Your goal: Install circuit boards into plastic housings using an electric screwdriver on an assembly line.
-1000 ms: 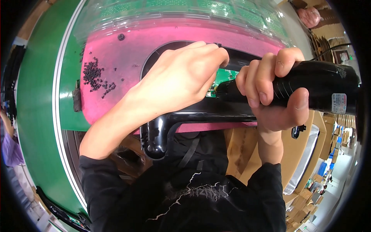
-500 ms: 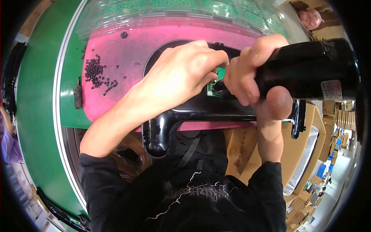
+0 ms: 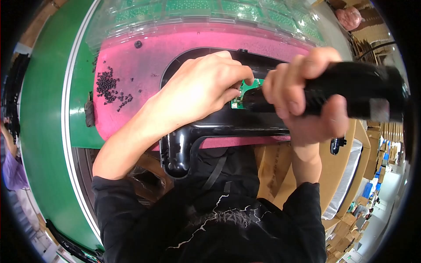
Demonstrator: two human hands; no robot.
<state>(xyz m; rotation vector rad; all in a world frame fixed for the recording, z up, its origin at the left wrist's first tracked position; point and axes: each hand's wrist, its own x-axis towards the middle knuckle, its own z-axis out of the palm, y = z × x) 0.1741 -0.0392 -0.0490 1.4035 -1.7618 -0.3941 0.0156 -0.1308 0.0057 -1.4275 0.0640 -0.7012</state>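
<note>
A black plastic housing point(image 3: 241, 118) with a curved rim lies in front of me, its near arm reaching toward my body. Set inside it is a small green circuit board point(image 3: 237, 104), partly covered by my fingers and the tool. My left hand point(image 3: 206, 85) rests over the housing, fingers curled with thumb and index tips close together at the board; whatever they pinch is hidden. Wrapped round a thick black electric screwdriver point(image 3: 364, 87) is my right hand point(image 3: 302, 96), slightly blurred. The screwdriver's narrow nose points left, over the board; its bit is hidden.
Many small black screws point(image 3: 106, 83) lie on the pink mat point(image 3: 131, 61), with a small round black part point(image 3: 138, 44) beyond them. Clear plastic trays point(image 3: 197, 15) with green boards stand at the back. An open cardboard box point(image 3: 315, 184) sits at the right.
The screwdriver's rear end has dropped lower in the picture, and my right hand has shifted slightly right with it. My left hand stays nearly in place over the board.
</note>
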